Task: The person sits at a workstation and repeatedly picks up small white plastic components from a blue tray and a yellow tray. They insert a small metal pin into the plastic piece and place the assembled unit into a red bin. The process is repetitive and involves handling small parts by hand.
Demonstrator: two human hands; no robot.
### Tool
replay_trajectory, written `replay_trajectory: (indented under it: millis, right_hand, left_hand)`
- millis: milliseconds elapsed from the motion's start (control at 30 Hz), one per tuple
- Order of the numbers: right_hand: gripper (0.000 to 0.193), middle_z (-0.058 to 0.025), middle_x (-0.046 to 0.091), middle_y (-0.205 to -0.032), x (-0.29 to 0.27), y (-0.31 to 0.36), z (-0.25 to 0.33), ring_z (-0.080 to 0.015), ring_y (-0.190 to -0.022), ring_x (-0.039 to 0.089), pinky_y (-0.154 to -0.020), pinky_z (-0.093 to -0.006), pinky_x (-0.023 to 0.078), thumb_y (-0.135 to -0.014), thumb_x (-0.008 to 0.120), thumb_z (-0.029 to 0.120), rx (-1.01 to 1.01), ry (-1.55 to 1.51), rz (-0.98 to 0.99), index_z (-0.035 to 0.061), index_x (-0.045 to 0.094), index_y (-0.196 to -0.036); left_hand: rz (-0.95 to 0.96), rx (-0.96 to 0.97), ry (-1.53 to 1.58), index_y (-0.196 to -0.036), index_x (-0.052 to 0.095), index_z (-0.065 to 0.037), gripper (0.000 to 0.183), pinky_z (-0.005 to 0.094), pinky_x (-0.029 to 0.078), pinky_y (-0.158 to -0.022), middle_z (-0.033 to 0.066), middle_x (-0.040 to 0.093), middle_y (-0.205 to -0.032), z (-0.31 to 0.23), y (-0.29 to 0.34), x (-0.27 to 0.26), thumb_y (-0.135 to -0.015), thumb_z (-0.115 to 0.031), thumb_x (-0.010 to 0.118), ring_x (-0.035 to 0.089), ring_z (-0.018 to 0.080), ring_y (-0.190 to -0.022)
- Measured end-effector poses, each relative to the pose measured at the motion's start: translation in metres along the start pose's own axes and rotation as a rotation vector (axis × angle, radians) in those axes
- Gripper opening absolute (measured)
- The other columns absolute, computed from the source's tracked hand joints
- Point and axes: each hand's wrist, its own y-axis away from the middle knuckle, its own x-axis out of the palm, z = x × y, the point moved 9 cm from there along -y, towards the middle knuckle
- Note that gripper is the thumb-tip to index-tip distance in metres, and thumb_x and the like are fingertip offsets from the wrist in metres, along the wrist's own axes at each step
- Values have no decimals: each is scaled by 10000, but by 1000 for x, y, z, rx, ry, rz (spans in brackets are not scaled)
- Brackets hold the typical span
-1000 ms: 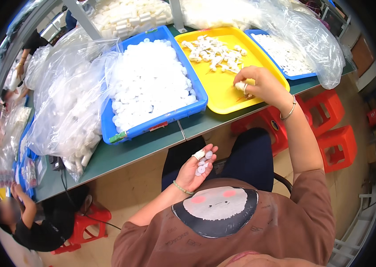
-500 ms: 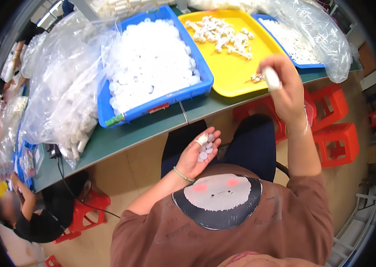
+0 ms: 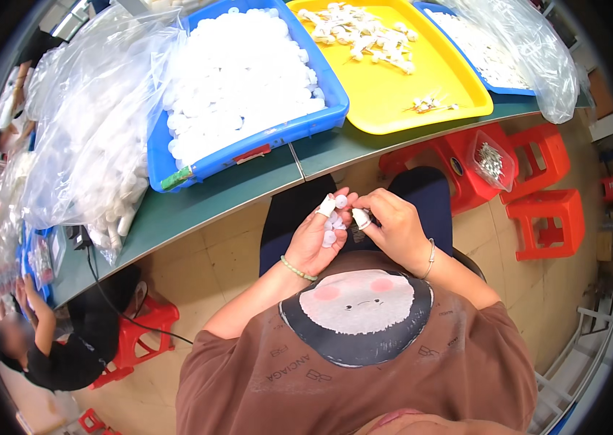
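While my left hand [image 3: 309,244] loosely cups discs [image 3: 330,238], my right hand [image 3: 401,232] curls — its hold is hidden, I can't tell.

There are two foreground hands [image 3: 312,243] [image 3: 399,226], two bracelets [image 3: 295,270] [image 3: 430,257], one yellow tray [image 3: 375,94] and two blue trays [image 3: 299,130] [image 3: 513,90] flanking it.
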Motion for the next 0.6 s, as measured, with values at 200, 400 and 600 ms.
replay_trajectory:
  millis: [200,400,600]
  right_hand:
    - [174,-89,586,-792,-2,0,-2,-282,-728,608,-617,-360,497,-735,685,52,-35,86,-85,50,594,-882]
    - [180,-94,583,-793,-3,0,-7,-284,-731,610,-614,-361,496,-732,684,49,20,97,-95,50,590,-886]
    - [182,-96,571,-784,-2,0,-4,-285,-727,605,-610,-366,494,-727,680,40,19,106,-62,48,586,-883]
  left_hand:
    - [35,-14,60,-1283,483,-115,350,154,420,-534,21,536,-1287,3,-2,-4,-961,-249,518,516,81,-784]
    - [64,-15,57,-1265,491,-120,325,143,402,-528,13,543,-1283,2,-2,1,-961,-230,522,512,65,-769]
    - [29,60,-57,-1305,462,-133,376,151,407,-521,12,535,-1298,-3,-2,2,-946,-203,548,507,69,-767]
